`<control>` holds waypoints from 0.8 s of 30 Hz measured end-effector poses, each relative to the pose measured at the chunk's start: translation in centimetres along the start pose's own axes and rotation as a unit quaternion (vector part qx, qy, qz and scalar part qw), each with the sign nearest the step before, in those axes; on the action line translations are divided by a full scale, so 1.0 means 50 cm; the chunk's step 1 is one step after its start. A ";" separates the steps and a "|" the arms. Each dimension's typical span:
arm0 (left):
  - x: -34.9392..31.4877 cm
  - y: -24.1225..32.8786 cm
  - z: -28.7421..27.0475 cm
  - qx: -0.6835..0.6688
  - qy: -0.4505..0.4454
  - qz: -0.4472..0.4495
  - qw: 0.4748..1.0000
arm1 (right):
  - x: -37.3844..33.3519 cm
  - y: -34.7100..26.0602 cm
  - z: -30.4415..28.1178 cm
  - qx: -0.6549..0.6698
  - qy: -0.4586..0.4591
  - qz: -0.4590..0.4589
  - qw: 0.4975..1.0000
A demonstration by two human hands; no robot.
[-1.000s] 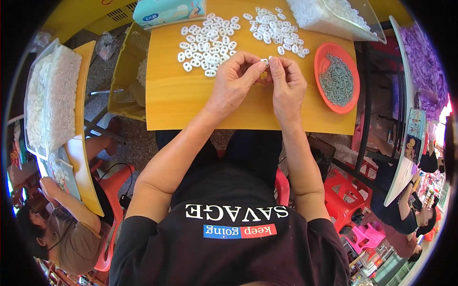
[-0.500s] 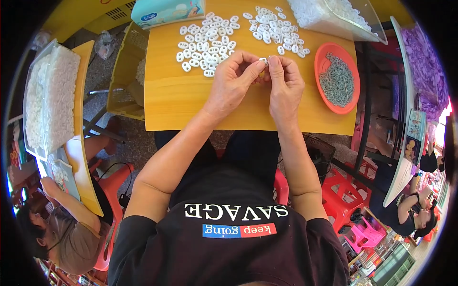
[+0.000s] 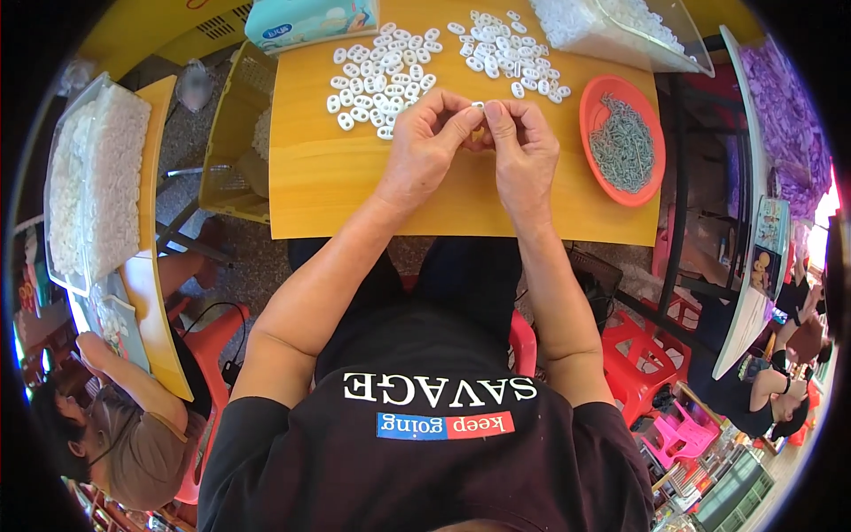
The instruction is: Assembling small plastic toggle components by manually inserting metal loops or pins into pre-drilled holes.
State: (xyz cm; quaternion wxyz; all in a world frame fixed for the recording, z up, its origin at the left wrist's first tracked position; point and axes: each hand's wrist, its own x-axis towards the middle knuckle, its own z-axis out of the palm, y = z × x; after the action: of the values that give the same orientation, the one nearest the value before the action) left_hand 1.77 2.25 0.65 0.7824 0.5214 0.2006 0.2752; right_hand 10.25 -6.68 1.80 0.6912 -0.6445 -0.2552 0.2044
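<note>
In the head view, writing can be read in two places. The shirt (image 3: 425, 479) bears one large line of white letters, upside down for us, and under it a label (image 3: 445, 426), half blue and half red, with smaller white letters. The pale blue carton (image 3: 310, 22), at the far left corner of the surface (image 3: 372, 195), has white print on a dark blue oval.

The piece (image 3: 479, 105) is small and white, mostly covered by fingertips, held above about the middle of the surface. The left grip (image 3: 421, 142) is closed, pinching it between thumb and finger. The right grip (image 3: 525, 151) is also closed, its thumb just beside the piece; I cannot tell what it holds.

Toward the far edge lie two loose groups of white ovals (image 3: 386, 84), many showing two holes. A tub (image 3: 678, 55) stands at the far right corner. Near the right edge, an orange-red bowl (image 3: 658, 173) contains grey screws (image 3: 623, 146).
</note>
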 end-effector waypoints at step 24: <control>-0.005 0.000 0.003 0.010 -0.038 -0.027 0.999 | 0.034 -0.047 -0.084 -0.323 -0.162 -0.264 0.894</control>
State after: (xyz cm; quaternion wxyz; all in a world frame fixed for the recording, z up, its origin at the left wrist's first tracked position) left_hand 1.67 1.99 0.73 0.7916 0.5333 0.1875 0.2318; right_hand 14.05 -9.12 4.13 0.4228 -0.6991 -0.5762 0.0228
